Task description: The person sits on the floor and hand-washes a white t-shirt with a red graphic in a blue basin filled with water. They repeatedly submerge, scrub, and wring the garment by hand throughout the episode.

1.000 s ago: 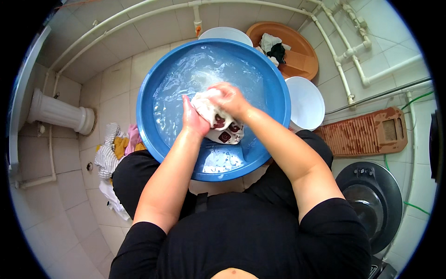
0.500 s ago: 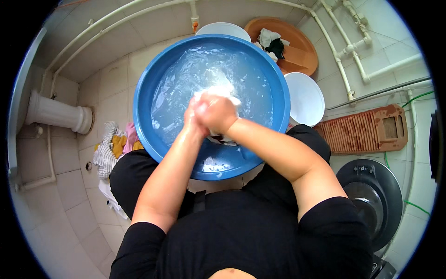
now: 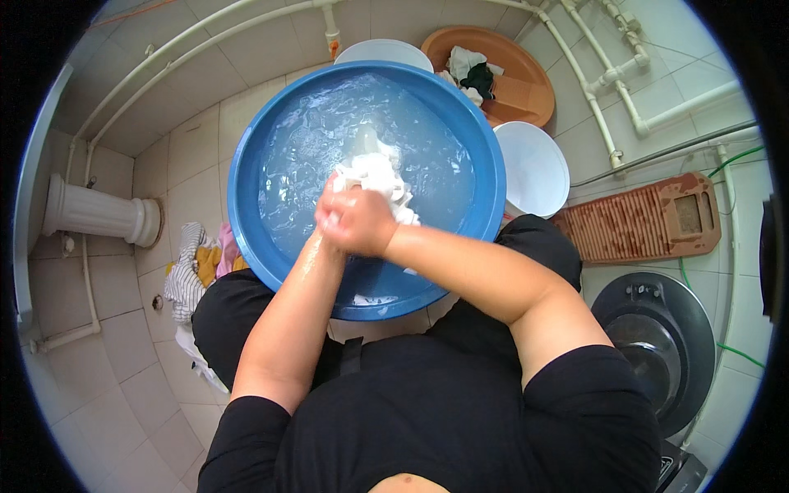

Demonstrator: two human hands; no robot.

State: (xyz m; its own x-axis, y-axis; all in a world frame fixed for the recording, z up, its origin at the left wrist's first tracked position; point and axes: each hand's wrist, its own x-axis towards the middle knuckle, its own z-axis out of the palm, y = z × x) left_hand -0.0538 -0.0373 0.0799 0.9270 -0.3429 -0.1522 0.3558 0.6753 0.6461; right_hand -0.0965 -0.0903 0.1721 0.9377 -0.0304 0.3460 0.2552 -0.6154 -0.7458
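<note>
Over a large round blue basin (image 3: 246,238) of cloudy water, both my hands press together around a wet white cloth (image 3: 374,174). My right hand (image 3: 367,222) lies on top, its fingers closed and a little blurred. Mostly covered by it, my left hand (image 3: 329,215) grips from below and to the left. Bunched cloth sticks out beyond the knuckles and trails toward the water on the right. What kind of garment it is, I cannot make out.
Behind the basin stand a white bucket (image 3: 386,51) and a brown tub (image 3: 526,66) holding white and dark clothes. A white basin (image 3: 538,177), a brown washboard (image 3: 641,222) and a dark round lid-like object (image 3: 653,353) are at right. Clothes (image 3: 187,271) lie left, near a white pedestal (image 3: 99,209).
My closed hands have shifted slightly left and down. More of the white cloth now shows above them, and the water splashes less around it.
</note>
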